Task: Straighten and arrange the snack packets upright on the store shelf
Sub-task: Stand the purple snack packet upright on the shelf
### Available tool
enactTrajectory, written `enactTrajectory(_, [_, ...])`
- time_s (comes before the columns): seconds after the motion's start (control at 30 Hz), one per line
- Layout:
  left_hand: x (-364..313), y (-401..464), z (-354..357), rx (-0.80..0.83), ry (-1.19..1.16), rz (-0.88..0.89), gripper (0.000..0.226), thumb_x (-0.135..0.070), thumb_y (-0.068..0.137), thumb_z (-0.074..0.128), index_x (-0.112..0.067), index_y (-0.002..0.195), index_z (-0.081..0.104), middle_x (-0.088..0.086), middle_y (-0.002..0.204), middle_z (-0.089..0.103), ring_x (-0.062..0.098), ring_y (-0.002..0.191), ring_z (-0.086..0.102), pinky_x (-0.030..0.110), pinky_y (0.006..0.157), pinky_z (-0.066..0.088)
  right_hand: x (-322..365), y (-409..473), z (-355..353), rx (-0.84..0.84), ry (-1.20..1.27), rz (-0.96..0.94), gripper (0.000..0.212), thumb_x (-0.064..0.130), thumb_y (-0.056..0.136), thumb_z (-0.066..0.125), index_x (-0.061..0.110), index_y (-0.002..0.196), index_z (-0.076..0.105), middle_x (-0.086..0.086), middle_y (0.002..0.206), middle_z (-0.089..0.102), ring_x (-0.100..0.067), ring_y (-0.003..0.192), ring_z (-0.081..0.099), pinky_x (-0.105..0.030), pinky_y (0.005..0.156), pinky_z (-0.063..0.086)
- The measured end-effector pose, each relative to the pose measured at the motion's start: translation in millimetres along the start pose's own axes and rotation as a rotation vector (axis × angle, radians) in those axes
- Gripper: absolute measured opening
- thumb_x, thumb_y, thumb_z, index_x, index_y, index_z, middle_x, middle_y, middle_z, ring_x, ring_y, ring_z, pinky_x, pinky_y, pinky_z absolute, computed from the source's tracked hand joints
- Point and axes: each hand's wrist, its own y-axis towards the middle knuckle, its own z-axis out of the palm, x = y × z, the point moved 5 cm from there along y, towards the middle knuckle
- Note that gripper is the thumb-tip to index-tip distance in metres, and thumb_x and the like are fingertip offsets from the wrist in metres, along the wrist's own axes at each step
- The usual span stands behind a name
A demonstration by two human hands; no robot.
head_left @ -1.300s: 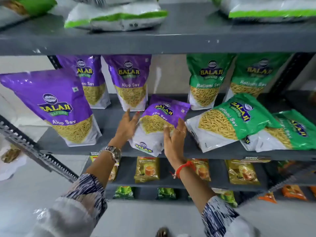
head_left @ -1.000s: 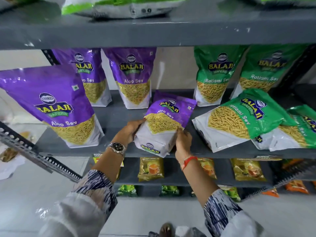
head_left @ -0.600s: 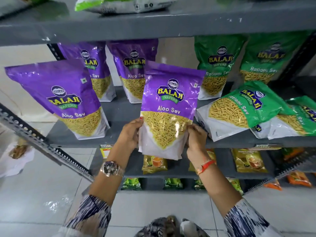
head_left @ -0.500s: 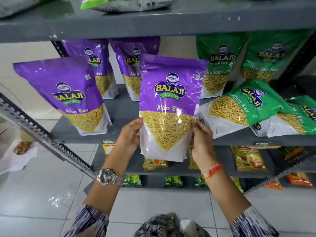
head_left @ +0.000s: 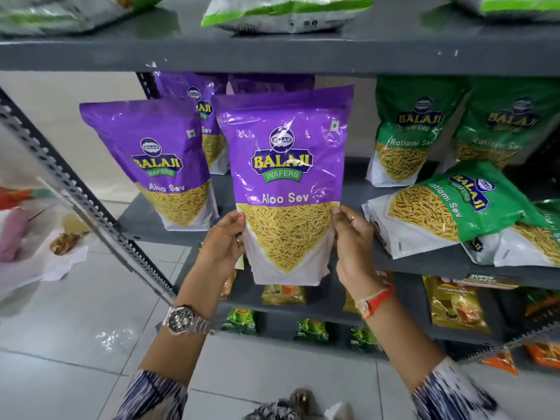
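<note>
I hold a purple Aloo Sev packet (head_left: 286, 165) upright in front of the grey middle shelf (head_left: 157, 234), its base off the shelf. My left hand (head_left: 222, 241) grips its left edge and my right hand (head_left: 354, 237) grips its right edge. Another purple packet (head_left: 154, 165) stands upright at the left, with one more (head_left: 200, 95) partly hidden behind. Two green Ratlami Sev packets (head_left: 415, 128) (head_left: 503, 128) stand at the back right. In front of them a green packet (head_left: 439, 210) lies on its side, overlapping another fallen one (head_left: 524, 244).
The upper shelf (head_left: 272, 56) carries white-and-green bags lying flat. Lower shelves hold small yellow packets (head_left: 454, 304) and green ones (head_left: 312, 328). A slotted metal upright (head_left: 75, 195) slants at the left. Tiled floor (head_left: 60, 313) lies below, with bags at the far left.
Both hands took the fallen purple packet from the shelf, turned it upright and lifted it in front of the shelf. It now sits higher and closer to the camera.
</note>
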Motion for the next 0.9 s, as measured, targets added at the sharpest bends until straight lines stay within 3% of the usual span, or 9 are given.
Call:
enactTrajectory(0.07, [-1.3,19.3,-5.4,-0.057,0.036,0.013,0.020,-0.013,0.094,0.041,-0.021,0.081,0.053,-0.011,0.052,0.062,0.004,0.045,0.054,0.016,0.046,0.044,-10.1,17.1,11.0,0.022,-0.008,0.009,0.023,0.006,0.092,0.049,0.020,0.080,0.063,-0.005,0.084,0.065,-0.020,0.082,0.060,-0.037,0.084,0.049])
enactTrajectory(0.17, [-14.0,42.7,-2.6,-0.110,0.010,0.043,0.024,-0.009,0.093,0.041,-0.021,0.076,0.053,-0.012,0.046,0.064,0.005,0.049,0.056,0.016,0.047,0.044,-22.1,43.4,29.2,0.063,0.035,-0.003,0.023,0.008,0.094,0.046,0.019,0.080,0.060,-0.002,0.083,0.065,-0.011,0.074,0.061,-0.030,0.075,0.050])
enactTrajectory(0.27, [-25.7,62.1,2.3,-0.115,-0.009,0.049,0.025,-0.006,0.091,0.043,-0.022,0.074,0.052,-0.013,0.047,0.065,0.010,0.060,0.057,0.025,0.061,0.044,-31.0,67.4,46.2,0.091,0.073,-0.040,0.022,0.009,0.096,0.042,0.018,0.082,0.057,0.003,0.076,0.067,-0.004,0.068,0.061,-0.024,0.069,0.050])
enactTrajectory(0.37, [-28.3,79.3,-0.6,-0.123,-0.028,0.063,0.024,-0.007,0.092,0.039,-0.022,0.078,0.050,-0.007,0.061,0.067,0.017,0.072,0.053,0.029,0.065,0.043,-44.4,82.9,57.5,0.094,0.048,-0.036,0.022,0.011,0.098,0.039,0.019,0.083,0.053,0.003,0.077,0.065,-0.003,0.068,0.061,-0.021,0.066,0.049])
enactTrajectory(0.47, [-21.9,92.6,-9.0,-0.160,-0.049,0.060,0.022,-0.010,0.094,0.036,-0.025,0.092,0.052,0.001,0.087,0.060,0.018,0.080,0.054,0.035,0.070,0.044,-61.5,88.2,64.4,0.129,0.019,-0.001,0.019,0.013,0.098,0.038,0.020,0.087,0.052,-0.003,0.089,0.062,-0.010,0.081,0.061,-0.027,0.074,0.049])
enactTrajectory(0.6, [-9.3,101.5,-16.6,-0.222,-0.079,0.131,0.028,-0.009,0.095,0.039,-0.021,0.117,0.050,0.001,0.098,0.062,0.018,0.089,0.059,0.036,0.079,0.047,-65.3,84.8,63.5,0.168,-0.053,-0.001,0.015,0.016,0.098,0.039,0.023,0.092,0.052,-0.001,0.094,0.062,-0.010,0.087,0.062,-0.025,0.078,0.050])
enactTrajectory(0.73, [10.2,85.3,-18.9,-0.497,-0.077,0.253,0.038,-0.010,0.092,0.046,-0.008,0.130,0.042,0.017,0.133,0.051,0.031,0.123,0.050,0.042,0.103,0.043,-49.7,73.1,53.2,0.163,-0.138,-0.087,0.016,0.015,0.096,0.044,0.016,0.110,0.052,-0.008,0.113,0.063,-0.006,0.100,0.062,-0.023,0.088,0.050])
enactTrajectory(0.83, [36.1,59.1,2.1,-0.702,0.027,0.236,0.043,-0.014,0.089,0.047,0.015,0.119,0.041,0.036,0.126,0.045,0.044,0.118,0.045,0.046,0.091,0.040,-22.4,59.4,23.9,0.022,-0.174,-0.256,0.021,0.010,0.093,0.051,0.011,0.113,0.053,-0.014,0.119,0.062,-0.007,0.107,0.060,-0.014,0.090,0.046])
enactTrajectory(0.9, [55.1,43.1,31.5,-0.780,0.040,0.163,0.042,-0.016,0.087,0.048,0.013,0.117,0.044,0.033,0.123,0.043,0.041,0.120,0.041,0.043,0.095,0.036,1.5,51.2,-8.6,-0.151,-0.156,-0.357,0.018,0.004,0.090,0.054,0.010,0.107,0.056,-0.009,0.108,0.064,-0.005,0.101,0.062,-0.013,0.086,0.047])
